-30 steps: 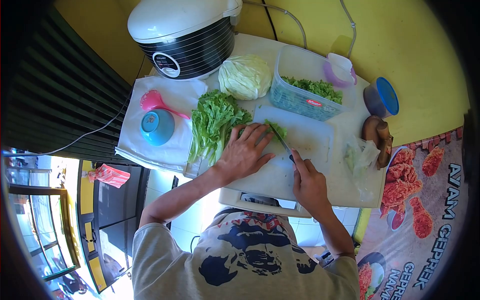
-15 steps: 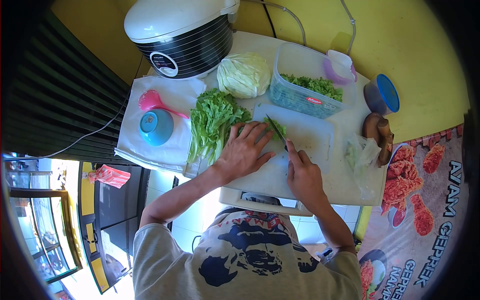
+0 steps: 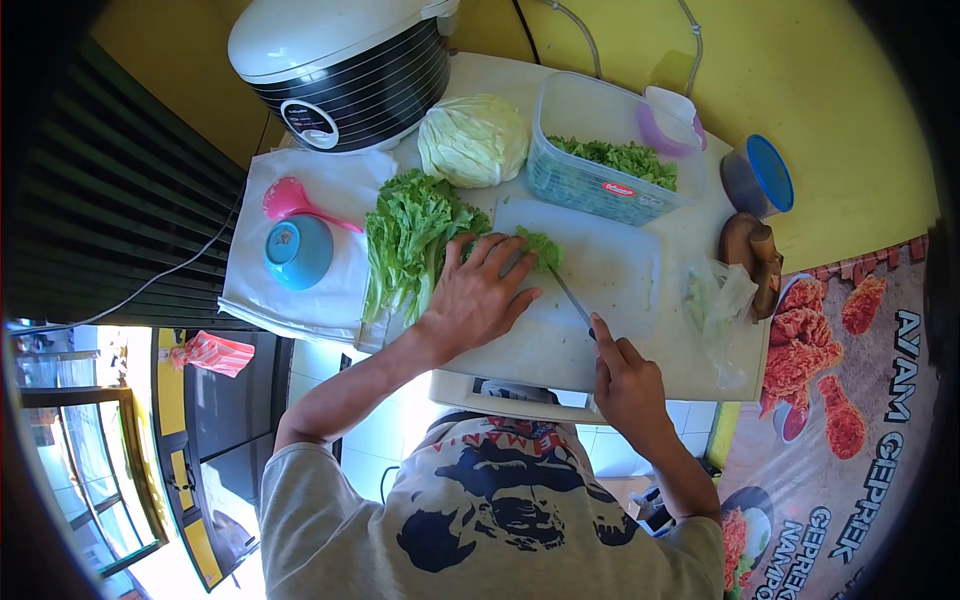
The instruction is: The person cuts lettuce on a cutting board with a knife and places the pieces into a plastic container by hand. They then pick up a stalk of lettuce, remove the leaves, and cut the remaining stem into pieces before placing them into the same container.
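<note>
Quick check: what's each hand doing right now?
Left hand: open, fingers spread, pressing lettuce onto the cutting board.
Right hand: closed around the knife.

Bright daylight floods the scene from the lower left, where windows blow out to white glare. The white cutting board [image 3: 610, 280] and cloth [image 3: 330, 200] are evenly lit, with soft shadows under the left hand [image 3: 478, 295] and right hand [image 3: 628, 385]. Fisheye distortion bends the edges, and a dark vignette rims the corners. The centre stays sharp, while the rim softens.
</note>
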The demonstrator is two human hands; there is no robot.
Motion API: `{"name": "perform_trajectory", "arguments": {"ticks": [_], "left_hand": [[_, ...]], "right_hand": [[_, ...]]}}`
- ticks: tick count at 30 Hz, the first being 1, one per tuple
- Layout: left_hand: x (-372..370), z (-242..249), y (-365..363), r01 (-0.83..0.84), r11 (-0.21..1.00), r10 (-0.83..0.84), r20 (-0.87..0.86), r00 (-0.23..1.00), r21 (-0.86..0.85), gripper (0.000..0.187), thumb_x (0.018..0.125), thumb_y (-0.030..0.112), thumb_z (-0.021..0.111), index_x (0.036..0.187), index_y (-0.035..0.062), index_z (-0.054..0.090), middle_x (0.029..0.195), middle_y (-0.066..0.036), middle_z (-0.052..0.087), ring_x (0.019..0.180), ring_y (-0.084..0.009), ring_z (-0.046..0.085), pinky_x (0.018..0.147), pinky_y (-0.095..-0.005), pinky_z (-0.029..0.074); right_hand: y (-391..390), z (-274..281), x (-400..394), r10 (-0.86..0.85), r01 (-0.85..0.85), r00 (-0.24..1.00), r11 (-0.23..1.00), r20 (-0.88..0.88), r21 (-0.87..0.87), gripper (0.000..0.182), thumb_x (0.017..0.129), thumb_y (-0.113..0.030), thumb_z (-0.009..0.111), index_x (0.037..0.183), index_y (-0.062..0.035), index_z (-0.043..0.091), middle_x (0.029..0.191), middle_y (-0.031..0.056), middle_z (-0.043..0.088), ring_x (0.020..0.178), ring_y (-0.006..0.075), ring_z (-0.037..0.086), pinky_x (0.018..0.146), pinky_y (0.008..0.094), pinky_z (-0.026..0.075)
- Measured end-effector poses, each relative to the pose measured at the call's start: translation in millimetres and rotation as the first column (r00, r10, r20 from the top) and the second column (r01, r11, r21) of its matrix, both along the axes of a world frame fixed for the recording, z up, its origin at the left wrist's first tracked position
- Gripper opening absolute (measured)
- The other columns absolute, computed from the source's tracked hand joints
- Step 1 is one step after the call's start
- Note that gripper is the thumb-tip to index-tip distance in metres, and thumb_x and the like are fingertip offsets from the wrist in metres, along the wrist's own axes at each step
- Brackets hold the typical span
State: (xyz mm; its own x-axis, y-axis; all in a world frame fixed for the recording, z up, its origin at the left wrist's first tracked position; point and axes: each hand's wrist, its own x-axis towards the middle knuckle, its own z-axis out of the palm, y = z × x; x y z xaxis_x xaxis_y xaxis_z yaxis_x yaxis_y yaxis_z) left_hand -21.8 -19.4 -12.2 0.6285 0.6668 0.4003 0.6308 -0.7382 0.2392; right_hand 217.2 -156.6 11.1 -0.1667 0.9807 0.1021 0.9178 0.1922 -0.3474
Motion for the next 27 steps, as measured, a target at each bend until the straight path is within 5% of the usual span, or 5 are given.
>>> {"name": "perform_trajectory", "arguments": {"ticks": [9,18,27], "left_hand": [[4,7,19,-0.092,0.994,0.101,0.183,0.978,-0.054,0.026,0.091,0.019,0.078,0.112,0.0061,0.071,0.112,-0.011,0.068,0.107,-0.0301,0.064,0.096,-0.0441,0.047],[14,-7,9,0.005,0.996,-0.012,0.078,0.997,0.089,0.023,0.089,0.014,0.077,0.109,0.0041,0.071,0.109,-0.011,0.069,0.103,-0.0295,0.067,0.094,-0.0451,0.053],[-13,-9,27,0.326,0.945,-0.327,0.095,0.94,0.031,0.027,0.089,0.005,0.075,0.115,0.0028,0.071,0.122,-0.013,0.072,0.125,-0.0299,0.066,0.101,-0.042,0.057]], "right_hand": [[19,5,-7,-0.028,0.039,0.989,0.996,-0.146,0.075,0.053,0.099,-0.006,0.061,0.152,-0.0068,0.052,0.083,0.0146,0.066,0.055,0.0311,0.065,0.055,0.0433,0.056],[24,-10,-4,-0.09,0.101,0.991,0.989,-0.104,0.111,0.052,0.101,-0.008,0.061,0.152,-0.0097,0.053,0.083,0.0149,0.067,0.057,0.0321,0.066,0.055,0.0431,0.056],[19,-10,4,-0.004,0.024,0.99,0.99,-0.142,0.141,0.055,0.099,-0.007,0.064,0.153,-0.0137,0.054,0.08,0.0088,0.065,0.053,0.0252,0.062,0.05,0.0383,0.052]]}}
